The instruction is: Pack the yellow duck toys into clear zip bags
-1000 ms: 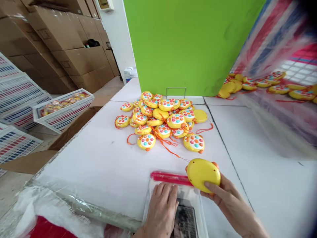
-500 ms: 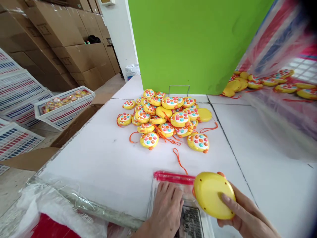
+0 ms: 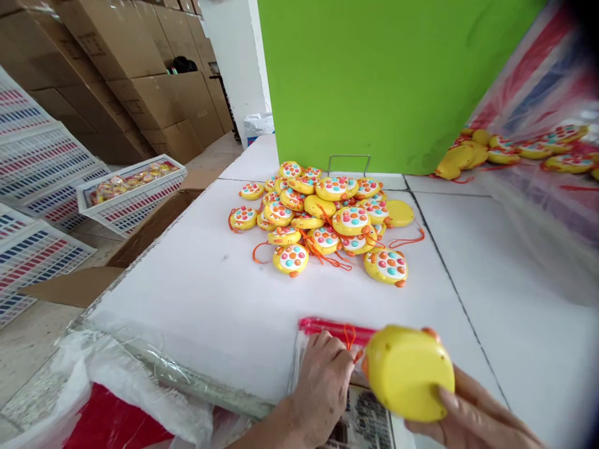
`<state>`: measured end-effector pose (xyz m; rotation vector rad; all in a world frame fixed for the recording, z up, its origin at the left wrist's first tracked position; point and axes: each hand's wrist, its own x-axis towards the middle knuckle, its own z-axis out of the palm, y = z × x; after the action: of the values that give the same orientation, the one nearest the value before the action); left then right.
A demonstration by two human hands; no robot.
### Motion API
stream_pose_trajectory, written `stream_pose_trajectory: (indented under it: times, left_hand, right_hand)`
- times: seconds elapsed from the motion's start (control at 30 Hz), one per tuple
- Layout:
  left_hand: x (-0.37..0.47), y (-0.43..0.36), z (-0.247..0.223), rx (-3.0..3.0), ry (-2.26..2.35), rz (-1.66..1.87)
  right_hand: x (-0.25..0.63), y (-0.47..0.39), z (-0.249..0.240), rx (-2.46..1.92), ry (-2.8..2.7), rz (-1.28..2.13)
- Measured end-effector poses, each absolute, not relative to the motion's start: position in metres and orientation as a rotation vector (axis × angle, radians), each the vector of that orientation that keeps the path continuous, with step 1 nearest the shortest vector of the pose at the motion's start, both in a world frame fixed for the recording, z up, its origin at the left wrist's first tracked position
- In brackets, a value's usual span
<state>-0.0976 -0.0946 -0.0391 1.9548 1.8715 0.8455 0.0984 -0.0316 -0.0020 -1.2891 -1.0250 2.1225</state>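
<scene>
My right hand is closed around a yellow toy, its plain back turned up and the thumb pressed on it. An orange strap trails from the toy's left end in a loop beside my left hand. The left fingers are curled over a clear plastic bag with a pink zip strip; their tips are hidden, so what they grip cannot be made out. Beneath the hands is a dark printed panel. A pile of similar toys with coloured buttons and orange straps lies farther back.
A green board stands behind the pile, with a wire stand before it. More toys lie at right beside clear plastic sheeting. An open carton, toy-filled basket and stacked cartons are at left.
The strap, stretched out over the table before, is now bunched in a loop by my left fingers. The toy in my right hand has tilted slightly. The whole view has shifted a little.
</scene>
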Motion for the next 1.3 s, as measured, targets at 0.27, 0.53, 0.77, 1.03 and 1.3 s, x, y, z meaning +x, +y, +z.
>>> stream_pose_trajectory:
  times: [0.27,0.53,0.77,1.03,1.3]
  left_hand:
    - [-0.096,-0.097,-0.026,2.209,1.899,0.98]
    - [-0.125,-0.101,-0.007,2.061,1.947,1.227]
    - [-0.145,-0.103,0.021,1.024,1.893,1.111]
    - [-0.13,-0.08,0.01,0.937,1.638,1.127]
    - [-0.124,-0.084,0.009,0.991,1.692,1.128]
  right_hand:
    - [0.065,-0.017,-0.004,-1.263,-2.079,1.402]
    - [0.079,-0.01,0.001,-1.256,-2.247,1.254]
    - [0.077,-0.011,0.0,-1.168,-2.279,1.039]
    - [0.076,-0.006,0.011,-1.082,-2.342,0.821]
    - [0.066,-0.002,0.018,-0.834,-2.841,0.993]
